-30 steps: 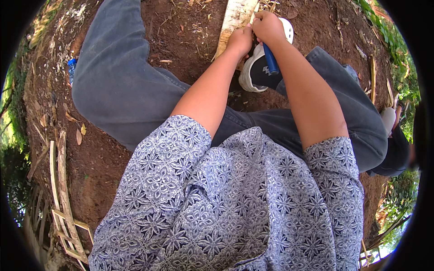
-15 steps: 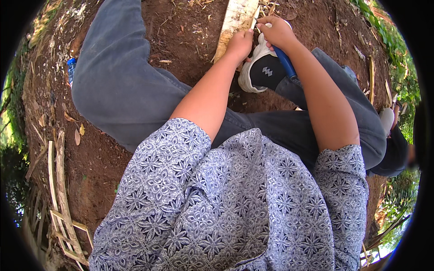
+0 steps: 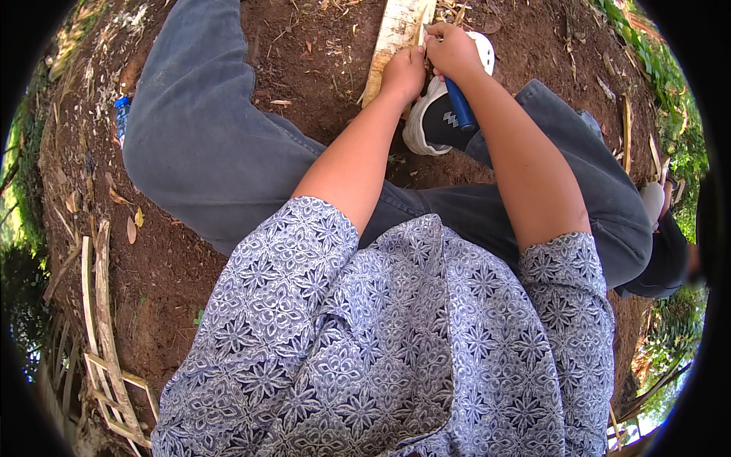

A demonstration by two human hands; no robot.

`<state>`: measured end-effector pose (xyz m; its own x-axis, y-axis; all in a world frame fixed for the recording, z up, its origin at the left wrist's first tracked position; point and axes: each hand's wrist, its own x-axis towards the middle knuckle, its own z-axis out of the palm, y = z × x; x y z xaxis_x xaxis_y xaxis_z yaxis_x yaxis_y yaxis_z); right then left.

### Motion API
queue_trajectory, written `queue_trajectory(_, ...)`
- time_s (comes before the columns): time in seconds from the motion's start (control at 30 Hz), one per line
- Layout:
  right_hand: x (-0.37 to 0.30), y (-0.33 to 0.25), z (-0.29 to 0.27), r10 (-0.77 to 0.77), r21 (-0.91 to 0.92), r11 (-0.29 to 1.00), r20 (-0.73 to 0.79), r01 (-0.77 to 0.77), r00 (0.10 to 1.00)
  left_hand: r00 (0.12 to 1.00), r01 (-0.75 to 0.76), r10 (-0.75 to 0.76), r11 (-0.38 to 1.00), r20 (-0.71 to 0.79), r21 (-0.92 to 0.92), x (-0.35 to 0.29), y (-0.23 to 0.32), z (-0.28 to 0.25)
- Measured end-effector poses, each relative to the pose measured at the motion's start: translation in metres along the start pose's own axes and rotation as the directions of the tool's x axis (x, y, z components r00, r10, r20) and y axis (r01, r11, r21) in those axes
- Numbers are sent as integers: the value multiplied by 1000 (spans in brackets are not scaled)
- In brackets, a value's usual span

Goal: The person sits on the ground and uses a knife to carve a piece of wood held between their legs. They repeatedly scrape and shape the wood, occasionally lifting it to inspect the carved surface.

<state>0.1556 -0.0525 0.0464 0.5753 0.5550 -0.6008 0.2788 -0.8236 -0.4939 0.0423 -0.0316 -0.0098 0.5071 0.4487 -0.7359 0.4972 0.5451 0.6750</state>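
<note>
1. The blue-handled tool (image 3: 460, 105) is gripped in the right hand (image 3: 454, 55), with its handle pointing back toward the body; its working end is mostly hidden by the fingers.
2. A narrow pale strip (image 3: 419, 34) appears to be held in the closed left hand (image 3: 403, 72); it lies by the right edge of the wooden board (image 3: 397, 42), beyond the left hand.
3. For good control, the strip would best be steadied firmly by the left hand, and the tool moved in short, even strokes; the left thumb should be kept clear of the edge, as should the white shoe (image 3: 413, 131) just beside the hands.
4. Compared with half a second ago, the right hand has been brought closer to the left; the handle's rear end has been swung leftward, and the shoe's perforated toe has been uncovered; the board looks unmoved.
</note>
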Motion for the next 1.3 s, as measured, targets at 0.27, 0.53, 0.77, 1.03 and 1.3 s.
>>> queue_trajectory(0.27,60,11,-5,8,-6,1000,-155,-9,988,995,-33,34,999,-93,21,-4,2,6)
queue_trajectory(0.53,24,10,-24,-24,64,998,101,18,995,999,35,-37,998,-30,-57,0,0,4)
queue_trajectory(0.77,6,12,-15,-20,46,999,94,15,995,995,95,-94,989,14,-110,1,2,1)
queue_trajectory(1.03,17,10,-5,-52,8,999,45,51,998,983,183,-176,959,50,-218,1,12,-4)
queue_trajectory(1.3,72,11,-8,-93,-8,996,-231,94,968,968,224,-175,923,179,-313,0,-2,-4)
